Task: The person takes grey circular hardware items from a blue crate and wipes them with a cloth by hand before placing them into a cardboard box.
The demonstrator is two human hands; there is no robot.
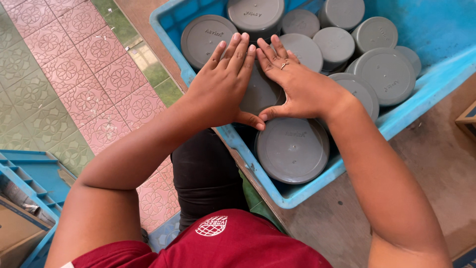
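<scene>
Basically one view only, the head camera looking straight down. Left hand [221, 87] and right hand [297, 84] lie flat side by side, fingers spread and pointing away from the body, thumbs angled in so the tips nearly meet. Both palms press down on one grey round cap [260, 92] that sits between and under them in the blue crate [396, 119]; neither hand is closed around anything, both are wide and flat, touching the cap top. The cap is directly below the hands, near the crate's near-left wall, so both hands are equally close to it. It is round, so no long axis; its flat face looks up. A ring [284, 64] shows on one right-hand finger.

Count: about eleven grey caps visible in the crate including the covered one, some overlapped so the count is rough. Nearest the body, a big cap [292, 149] lies flat, just below the right thumb. More caps [337, 44] crowd the far part, touching or overlapping.

Around: patterned pink and green floor tiles [74, 74] at left, a second blue crate [29, 178] at lower left, bare concrete floor [436, 164] at right, red shirt [233, 248] at bottom
</scene>
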